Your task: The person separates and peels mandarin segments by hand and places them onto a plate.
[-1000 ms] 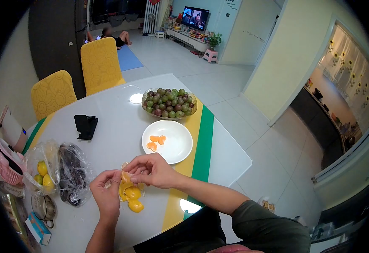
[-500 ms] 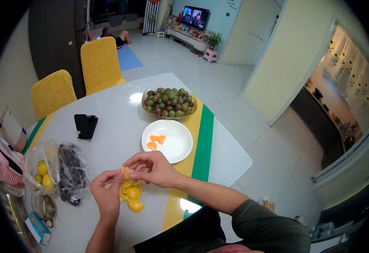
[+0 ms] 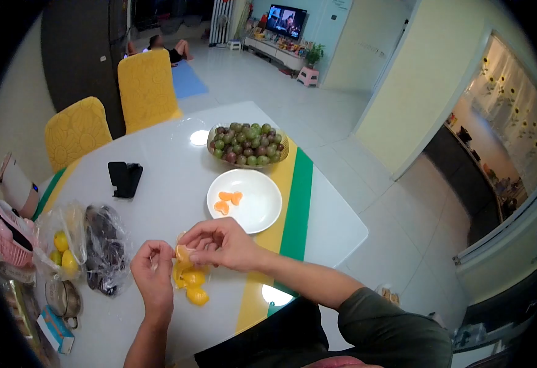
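Head cam: orange seg [image 3: 182, 253] pinched in R hand [image 3: 225, 245], nr L hand [image 3: 152, 273].

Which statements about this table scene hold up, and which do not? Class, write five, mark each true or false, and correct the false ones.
1. Three orange segments lie on the white plate. True.
2. The right-hand grip has another orange segment at its fingertips. True.
3. The left-hand grip is inside the plastic bag of yellow fruit. False: it is beside the right-hand grip, apart from the bag.
4. The bowl of grapes stands on a chair. False: it stands on the table, beyond the plate.
5. Yellow peel lies on the table. True.
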A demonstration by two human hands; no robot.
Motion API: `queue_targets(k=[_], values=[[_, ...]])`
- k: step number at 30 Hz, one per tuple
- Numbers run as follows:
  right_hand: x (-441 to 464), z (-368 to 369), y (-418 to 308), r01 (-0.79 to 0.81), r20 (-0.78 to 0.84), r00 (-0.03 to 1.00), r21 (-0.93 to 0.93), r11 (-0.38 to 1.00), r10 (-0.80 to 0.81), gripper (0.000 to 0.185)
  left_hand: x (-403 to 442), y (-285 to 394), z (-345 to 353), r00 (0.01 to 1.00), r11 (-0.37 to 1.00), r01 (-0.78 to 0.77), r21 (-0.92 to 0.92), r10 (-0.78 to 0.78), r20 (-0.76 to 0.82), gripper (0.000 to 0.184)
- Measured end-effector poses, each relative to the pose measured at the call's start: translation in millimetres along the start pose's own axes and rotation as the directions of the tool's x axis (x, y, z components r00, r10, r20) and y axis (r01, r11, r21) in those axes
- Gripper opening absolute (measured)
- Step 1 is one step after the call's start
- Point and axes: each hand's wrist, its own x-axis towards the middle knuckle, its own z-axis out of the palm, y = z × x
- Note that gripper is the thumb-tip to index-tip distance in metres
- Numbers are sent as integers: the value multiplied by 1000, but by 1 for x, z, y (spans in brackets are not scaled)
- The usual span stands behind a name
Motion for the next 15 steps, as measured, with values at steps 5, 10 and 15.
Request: queue_targets(k=[5,10,15], values=[[-1,-7,-12,59,-103,993,-43,997,-64,31,-3,11,3,998,998,60,-2,-60,-27,14],[10,-42,-19,158,-417,886,-141,977,-203,23,1,9,2,999,999,34,-3,-34,-22,13],[15,-72,-12,-41,-624,739,-415,909,-252,16,2,7,1,1000,998,5,55,-4,-15,13]])
